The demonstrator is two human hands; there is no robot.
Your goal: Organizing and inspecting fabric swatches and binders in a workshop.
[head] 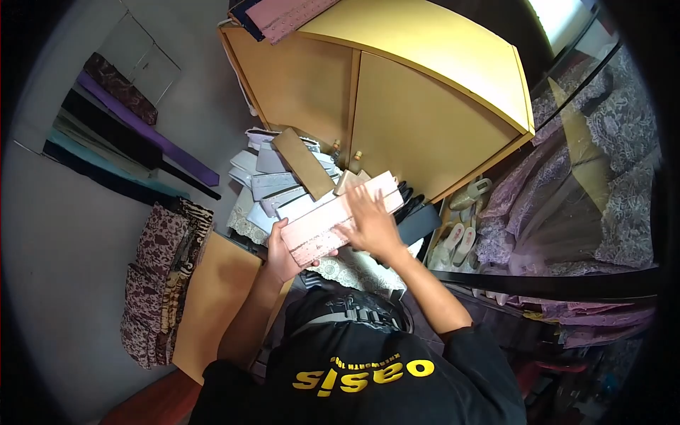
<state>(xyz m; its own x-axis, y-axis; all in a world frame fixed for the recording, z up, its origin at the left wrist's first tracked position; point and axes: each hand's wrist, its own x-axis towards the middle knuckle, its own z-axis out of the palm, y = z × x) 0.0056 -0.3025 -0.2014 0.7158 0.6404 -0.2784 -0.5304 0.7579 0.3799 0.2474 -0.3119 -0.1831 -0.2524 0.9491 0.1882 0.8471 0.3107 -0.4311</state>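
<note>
A pale pink clutch purse with a glittery strip along its lower side is held in front of me, tilted up to the right. My left hand grips its left end, thumb on top and fingertips showing underneath. Over the right half lies my right hand, fingers spread and blurred; it seems to rest on the surface without grasping. Just beyond are several whitish and silvery clutches in an overlapping pile. A gold-brown clutch lies on that pile, and a smaller beige one is partly hidden behind the pink purse.
A lace cloth covers the surface below. Behind it stands a yellow wooden cabinet. Dark purses sit to the right, near pale shoes and lace garments. Folded patterned fabrics and hanging neckties are at left.
</note>
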